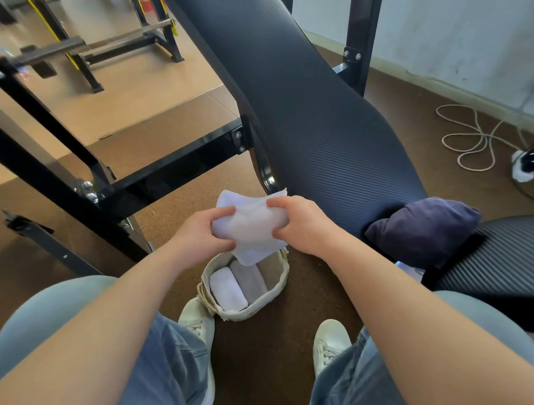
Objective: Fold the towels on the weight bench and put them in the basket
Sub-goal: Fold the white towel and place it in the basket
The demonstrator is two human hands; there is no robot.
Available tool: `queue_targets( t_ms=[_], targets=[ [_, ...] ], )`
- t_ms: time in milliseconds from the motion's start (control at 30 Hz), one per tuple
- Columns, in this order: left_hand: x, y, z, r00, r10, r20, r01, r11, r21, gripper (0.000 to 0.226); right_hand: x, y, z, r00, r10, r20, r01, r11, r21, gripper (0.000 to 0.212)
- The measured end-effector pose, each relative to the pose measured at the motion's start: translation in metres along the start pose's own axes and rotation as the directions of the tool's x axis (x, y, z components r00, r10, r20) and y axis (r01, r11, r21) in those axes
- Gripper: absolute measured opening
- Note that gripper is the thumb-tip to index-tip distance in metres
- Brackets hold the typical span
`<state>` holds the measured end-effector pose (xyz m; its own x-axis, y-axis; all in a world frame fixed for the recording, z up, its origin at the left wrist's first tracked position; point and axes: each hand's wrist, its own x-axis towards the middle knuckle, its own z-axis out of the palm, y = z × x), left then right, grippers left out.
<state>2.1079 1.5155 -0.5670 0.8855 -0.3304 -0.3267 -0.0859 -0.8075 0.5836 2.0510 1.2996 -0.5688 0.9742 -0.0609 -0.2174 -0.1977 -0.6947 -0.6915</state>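
- While both hands clamp the white towel (pixel 248 224) from opposite sides, it hangs in the air right above the basket (pixel 233 317), which stands on the floor between the shoes. The left hand (pixel 206 231) pinches its left edge between thumb and fingers, and the right hand (pixel 303 225) does the same on the right.
- The towel looks folded but loose: one corner sticks up behind the hands and a flap droops toward the basket's mouth. I judge it needs tightening first, with that flap tucked under so it cannot catch on the rim.
- Two towels already lie side by side in the basket, a white roll (pixel 228 290) on the left and a greyish roll (pixel 248 278) touching it. The free slot is on the right, against the wall nearest the bench (pixel 302 110), so aim there.
- Lower the towel parallel to those two and hold both ends until it sits between the greyish roll and the wall. Letting go early would probably let it spring open.
- The basket looks soft-sided, so a sideways shove may tip or shift it. Press straight down.
- A dark blue towel (pixel 424 227) lies crumpled on the bench, just beside the right forearm and not yet folded. It is likely next.
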Motion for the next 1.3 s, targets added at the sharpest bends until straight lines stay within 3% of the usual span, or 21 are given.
queue_targets(
  t_ms=[100, 267, 467, 633, 833, 933, 1033, 1100, 1167, 1300],
  targets=[
    [0.0, -0.002, 0.007, 0.999, 0.037, -0.034, -0.034, 0.996, 0.087, 0.071, 0.0, 0.001, 0.002, 1.0, -0.017, 0.0, 0.017, 0.998, -0.056, 0.057],
    [0.0, -0.005, 0.009, 0.989, 0.1, -0.113, -0.085, 0.987, 0.137, 0.042, 0.001, 0.004, 0.002, 1.0, 0.0, 0.03, 0.002, 0.996, -0.085, 0.044],
    [0.006, -0.008, 0.008, 0.991, 0.082, -0.108, -0.071, 0.992, 0.104, 0.008, 0.008, 0.005, -0.001, 0.995, 0.093, 0.024, -0.093, 0.996, 0.004, 0.038],
    [0.007, 0.0, 0.005, 0.99, -0.023, -0.137, 0.004, 0.991, -0.137, 0.02, 0.011, 0.005, -0.005, 0.98, 0.197, -0.008, -0.187, 0.944, 0.271, 0.028],
    [0.005, 0.001, 0.003, 0.99, -0.013, -0.142, -0.036, 0.941, -0.335, 0.037, 0.008, -0.001, -0.006, 0.962, 0.252, -0.107, -0.173, 0.861, 0.478, 0.026],
    [0.003, 0.0, 0.002, 0.992, -0.028, -0.127, -0.029, 0.902, -0.43, 0.032, 0.003, -0.004, -0.009, 0.966, 0.257, -0.007, -0.206, 0.789, 0.579, 0.038],
    [0.002, -0.001, 0.001, 0.985, -0.051, -0.163, -0.029, 0.891, -0.454, 0.034, 0.002, 0.0, -0.015, 0.967, 0.185, 0.178, -0.256, 0.698, 0.669, 0.073],
    [0.001, -0.001, 0.0, 0.98, -0.065, -0.187, -0.03, 0.886, -0.463, 0.042, 0.003, 0.002, -0.017, 0.964, 0.163, 0.211, -0.263, 0.717, 0.646, 0.094],
    [-0.001, 0.0, 0.001, 0.979, -0.053, -0.194, -0.044, 0.884, -0.466, 0.043, 0.003, 0.0, -0.017, 0.97, 0.186, 0.158, -0.244, 0.737, 0.631, 0.098],
    [-0.001, 0.002, 0.001, 0.98, 0.045, -0.194, -0.125, 0.898, -0.422, 0.017, 0.002, 0.001, -0.014, 0.982, 0.177, -0.059, -0.115, 0.825, 0.554, 0.084]
  ],
)
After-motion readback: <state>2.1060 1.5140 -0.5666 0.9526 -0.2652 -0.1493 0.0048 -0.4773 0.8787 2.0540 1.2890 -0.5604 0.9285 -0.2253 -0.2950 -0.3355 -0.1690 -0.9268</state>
